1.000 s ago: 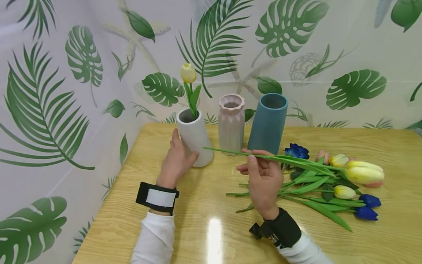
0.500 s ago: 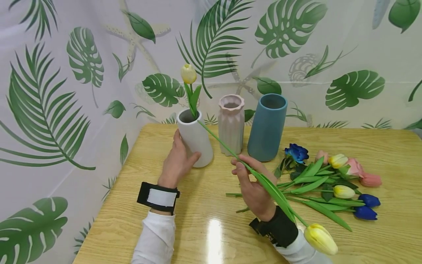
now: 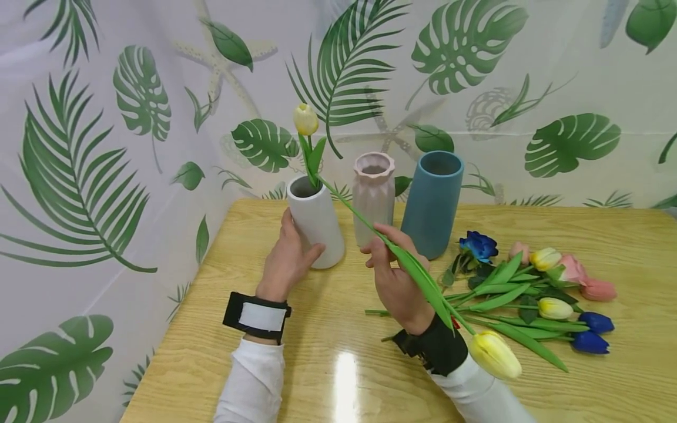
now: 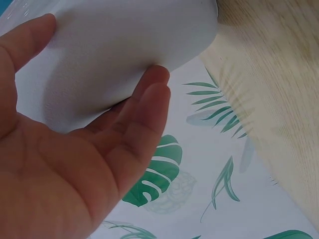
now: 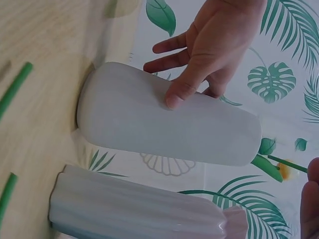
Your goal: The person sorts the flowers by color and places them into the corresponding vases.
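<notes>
A white vase (image 3: pixel 316 226) holds one pale yellow tulip (image 3: pixel 306 120), which stands upright. My left hand (image 3: pixel 285 258) grips the vase's left side, thumb in front and fingers behind; the left wrist view shows the fingertips against the pale wall. My right hand (image 3: pixel 399 282) pinches the green stem of a second yellow tulip (image 3: pixel 496 354). Its bloom hangs low by my right wrist, and its stem slants up to the left. The stem's tip is at the white vase's rim, near the first tulip's leaves; whether it is inside cannot be told.
A pink fluted vase (image 3: pixel 374 200) and a blue vase (image 3: pixel 433 202) stand right of the white one. Further right lies a pile with blue tulips (image 3: pixel 591 342), pink flowers (image 3: pixel 597 289), a blue rose (image 3: pixel 478 245) and pale yellow tulips (image 3: pixel 555 308). A patterned cloth hangs behind the table (image 3: pixel 312 370).
The right hand has swung the tulip from level to slanted, bloom down and stem tip up to the white vase's rim, moving left. My left hand has kept its hold.
</notes>
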Demonstrator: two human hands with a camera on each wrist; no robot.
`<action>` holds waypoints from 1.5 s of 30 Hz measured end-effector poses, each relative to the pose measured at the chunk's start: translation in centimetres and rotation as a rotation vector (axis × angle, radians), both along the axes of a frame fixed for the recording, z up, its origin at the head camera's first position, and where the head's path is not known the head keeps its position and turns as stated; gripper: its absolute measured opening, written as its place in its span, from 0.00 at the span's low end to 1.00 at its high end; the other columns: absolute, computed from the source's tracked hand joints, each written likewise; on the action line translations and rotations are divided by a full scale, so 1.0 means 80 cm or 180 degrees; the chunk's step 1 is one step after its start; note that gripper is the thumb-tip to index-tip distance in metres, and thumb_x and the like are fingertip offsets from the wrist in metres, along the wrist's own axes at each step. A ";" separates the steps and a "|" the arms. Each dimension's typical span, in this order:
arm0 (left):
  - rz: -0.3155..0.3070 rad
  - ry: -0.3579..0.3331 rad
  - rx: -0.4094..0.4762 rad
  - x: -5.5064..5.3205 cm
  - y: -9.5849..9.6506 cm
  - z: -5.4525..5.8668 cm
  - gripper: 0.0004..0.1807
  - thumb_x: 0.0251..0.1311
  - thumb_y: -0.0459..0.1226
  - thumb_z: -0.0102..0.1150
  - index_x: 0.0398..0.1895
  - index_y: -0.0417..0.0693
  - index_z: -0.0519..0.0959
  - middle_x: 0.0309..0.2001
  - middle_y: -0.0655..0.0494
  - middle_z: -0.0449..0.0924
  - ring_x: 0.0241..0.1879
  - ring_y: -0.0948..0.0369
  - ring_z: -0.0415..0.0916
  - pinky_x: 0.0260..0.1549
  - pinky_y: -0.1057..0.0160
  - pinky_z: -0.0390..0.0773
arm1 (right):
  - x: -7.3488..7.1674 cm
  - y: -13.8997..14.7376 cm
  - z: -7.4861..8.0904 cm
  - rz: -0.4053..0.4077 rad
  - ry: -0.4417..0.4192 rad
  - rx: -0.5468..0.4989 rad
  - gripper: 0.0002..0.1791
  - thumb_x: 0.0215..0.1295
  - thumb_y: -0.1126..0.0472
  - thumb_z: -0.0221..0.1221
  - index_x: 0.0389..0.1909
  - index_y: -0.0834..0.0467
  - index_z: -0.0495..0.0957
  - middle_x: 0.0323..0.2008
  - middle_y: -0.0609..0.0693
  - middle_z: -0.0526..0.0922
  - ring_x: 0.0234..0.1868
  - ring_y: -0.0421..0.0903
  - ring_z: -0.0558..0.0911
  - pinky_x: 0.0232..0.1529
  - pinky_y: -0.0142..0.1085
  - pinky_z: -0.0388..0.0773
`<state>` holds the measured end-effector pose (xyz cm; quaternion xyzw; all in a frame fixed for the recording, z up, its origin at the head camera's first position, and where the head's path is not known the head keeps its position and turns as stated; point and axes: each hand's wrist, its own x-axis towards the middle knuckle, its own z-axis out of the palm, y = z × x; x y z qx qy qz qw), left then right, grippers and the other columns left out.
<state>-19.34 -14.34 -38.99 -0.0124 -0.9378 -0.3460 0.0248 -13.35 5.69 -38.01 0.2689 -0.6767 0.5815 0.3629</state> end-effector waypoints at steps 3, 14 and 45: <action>0.0004 0.0019 -0.0005 0.001 -0.001 -0.001 0.53 0.63 0.45 0.65 0.78 0.44 0.37 0.73 0.35 0.56 0.64 0.42 0.70 0.58 0.44 0.73 | -0.007 -0.005 0.008 0.0075 -0.0151 0.0122 0.16 0.73 0.72 0.51 0.58 0.71 0.72 0.31 0.61 0.84 0.27 0.49 0.82 0.33 0.31 0.78; -0.0007 0.0048 0.0009 0.000 -0.002 -0.002 0.54 0.62 0.44 0.66 0.78 0.43 0.38 0.72 0.34 0.58 0.64 0.42 0.70 0.59 0.44 0.72 | -0.032 -0.022 0.039 -0.0176 -0.0606 0.0832 0.14 0.77 0.62 0.51 0.56 0.64 0.75 0.29 0.51 0.81 0.24 0.39 0.75 0.23 0.33 0.64; -0.0171 0.0156 -0.0119 -0.002 -0.008 0.000 0.53 0.65 0.46 0.64 0.78 0.41 0.36 0.72 0.34 0.56 0.59 0.44 0.75 0.52 0.48 0.78 | -0.107 -0.084 0.094 0.0026 -0.1417 0.2144 0.22 0.75 0.56 0.54 0.63 0.65 0.72 0.32 0.55 0.85 0.27 0.48 0.81 0.27 0.36 0.71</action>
